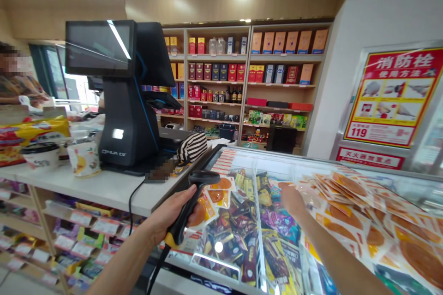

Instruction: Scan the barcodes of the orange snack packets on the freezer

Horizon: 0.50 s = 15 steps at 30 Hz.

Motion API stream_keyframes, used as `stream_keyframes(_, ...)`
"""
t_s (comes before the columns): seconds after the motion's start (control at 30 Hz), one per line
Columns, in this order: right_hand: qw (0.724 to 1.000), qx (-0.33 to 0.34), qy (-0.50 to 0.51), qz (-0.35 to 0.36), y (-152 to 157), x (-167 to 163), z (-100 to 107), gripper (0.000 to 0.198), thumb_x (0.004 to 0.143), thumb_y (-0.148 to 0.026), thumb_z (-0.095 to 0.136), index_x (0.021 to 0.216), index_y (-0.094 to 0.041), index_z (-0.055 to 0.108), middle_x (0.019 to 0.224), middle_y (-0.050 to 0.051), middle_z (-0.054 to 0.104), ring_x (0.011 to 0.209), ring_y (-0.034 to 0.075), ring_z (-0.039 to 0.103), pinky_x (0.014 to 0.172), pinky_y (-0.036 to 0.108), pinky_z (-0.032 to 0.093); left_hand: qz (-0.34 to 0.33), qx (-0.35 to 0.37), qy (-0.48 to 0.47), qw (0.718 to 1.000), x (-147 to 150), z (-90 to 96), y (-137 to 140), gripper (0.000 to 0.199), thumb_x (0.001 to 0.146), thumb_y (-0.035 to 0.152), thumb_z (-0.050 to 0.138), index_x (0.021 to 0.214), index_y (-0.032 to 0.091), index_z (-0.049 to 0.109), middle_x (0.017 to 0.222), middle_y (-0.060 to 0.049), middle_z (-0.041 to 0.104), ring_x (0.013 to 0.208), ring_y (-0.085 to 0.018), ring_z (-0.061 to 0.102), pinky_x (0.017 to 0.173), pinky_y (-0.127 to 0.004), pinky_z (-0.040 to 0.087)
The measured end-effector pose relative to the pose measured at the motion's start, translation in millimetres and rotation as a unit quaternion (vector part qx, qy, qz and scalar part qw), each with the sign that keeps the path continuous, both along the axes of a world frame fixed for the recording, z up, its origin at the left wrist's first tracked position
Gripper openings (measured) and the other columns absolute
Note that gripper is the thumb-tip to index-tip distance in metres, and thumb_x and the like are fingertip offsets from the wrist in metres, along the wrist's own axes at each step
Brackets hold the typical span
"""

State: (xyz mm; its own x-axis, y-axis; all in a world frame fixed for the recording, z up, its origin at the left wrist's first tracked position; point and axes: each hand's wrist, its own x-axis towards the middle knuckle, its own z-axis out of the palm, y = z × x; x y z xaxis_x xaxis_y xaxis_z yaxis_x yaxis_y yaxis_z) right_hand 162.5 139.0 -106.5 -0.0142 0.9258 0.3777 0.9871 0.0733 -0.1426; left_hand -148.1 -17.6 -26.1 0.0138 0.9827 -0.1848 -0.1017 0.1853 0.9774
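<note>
Left grip [175, 214] is wrapped round the handle of a black scanner [192, 206], the scanner's head tipped above some white-edged packets [218, 196] just beyond it (whether the fingers also pinch one of these, I cannot tell). Right grip [292, 200] reaches out over the glass-topped chest [294, 156], its fingertips beside an orange-printed packet [279, 184]; they are blurred, so whether it holds anything cannot be told. Handling the scanner well, I'd judge, calls for a steady wrist, its head squared to a flat, unwrinkled face of print, fingers clear of that face, and the cord [158, 262] slack and free of the chest's edge. On the right lies a fanned heap of packets [346, 203]; on the left, a white counter [117, 189] carries a black terminal [121, 115], with stocked shelves [218, 57] behind.
</note>
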Motion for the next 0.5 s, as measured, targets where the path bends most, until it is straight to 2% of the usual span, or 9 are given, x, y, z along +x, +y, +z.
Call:
stream_keyframes(0.1, 0.998, 0.04, -0.008, 0.05, 1.1, -14.1, 1.0, 0.036, 0.069, -0.01, 0.038, 0.101, -0.009, 0.053, 0.104, 0.016, 0.055, 0.097, 0.024, 0.05, 0.08, 0.034, 0.038, -0.008, -0.015, 0.002, 1.0, -16.0, -10.9, 3.8, 0.042, 0.065, 0.055, 0.045, 0.062, 0.014, 0.049, 0.045, 0.003, 0.045, 0.036, -0.006, 0.039, 0.034, -0.017, 0.031)
stream_keyframes(0.17, 0.993, 0.06, 0.004, 0.105, 0.5, -34.2, 2.2, 0.037, 0.071, -0.016, 0.038, 0.105, -0.01, 0.052, 0.112, 0.015, 0.05, 0.104, 0.023, 0.044, 0.086, 0.033, 0.034, -0.009, -0.006, -0.019, 1.0, -26.4, -18.3, 5.5, 0.04, 0.066, 0.053, 0.046, 0.069, 0.014, 0.051, 0.052, 0.002, 0.048, 0.039, -0.006, 0.041, 0.036, -0.017, 0.033)
stream_keyframes(0.23, 0.986, 0.044, 0.026, 0.16, 0.5, -58.6, 3.5, 0.038, 0.072, -0.02, 0.038, 0.106, -0.01, 0.051, 0.113, 0.013, 0.049, 0.106, 0.021, 0.043, 0.09, 0.032, 0.031, 0.004, 0.003, -0.033, 0.999, -33.2, -22.3, 4.7, 0.037, 0.066, 0.05, 0.047, 0.073, 0.014, 0.051, 0.056, 0.002, 0.049, 0.041, -0.005, 0.042, 0.038, -0.017, 0.035)
stream_keyframes(0.37, 0.967, 0.007, 0.04, 0.251, 3.0, -106.1, 3.6, 0.043, 0.069, -0.027, 0.045, 0.109, -0.012, 0.048, 0.115, 0.011, 0.048, 0.109, 0.019, 0.04, 0.092, 0.031, 0.029, 0.036, 0.002, -0.029, 0.999, -35.8, -19.4, -3.0, 0.036, 0.066, 0.05, 0.048, 0.067, 0.013, 0.05, 0.053, 0.003, 0.048, 0.04, -0.005, 0.04, 0.037, -0.017, 0.034)
stream_keyframes(0.5, 0.957, -0.001, 0.047, 0.287, 5.0, -136.0, -1.1, 0.044, 0.068, -0.029, 0.049, 0.11, -0.018, 0.047, 0.11, 0.008, 0.053, 0.102, 0.018, 0.046, 0.085, 0.028, 0.034, 0.047, -0.008, -0.025, 0.999, -34.0, -15.1, -8.1, 0.039, 0.066, 0.051, 0.048, 0.066, 0.013, 0.05, 0.051, 0.003, 0.047, 0.038, -0.005, 0.039, 0.036, -0.016, 0.032)
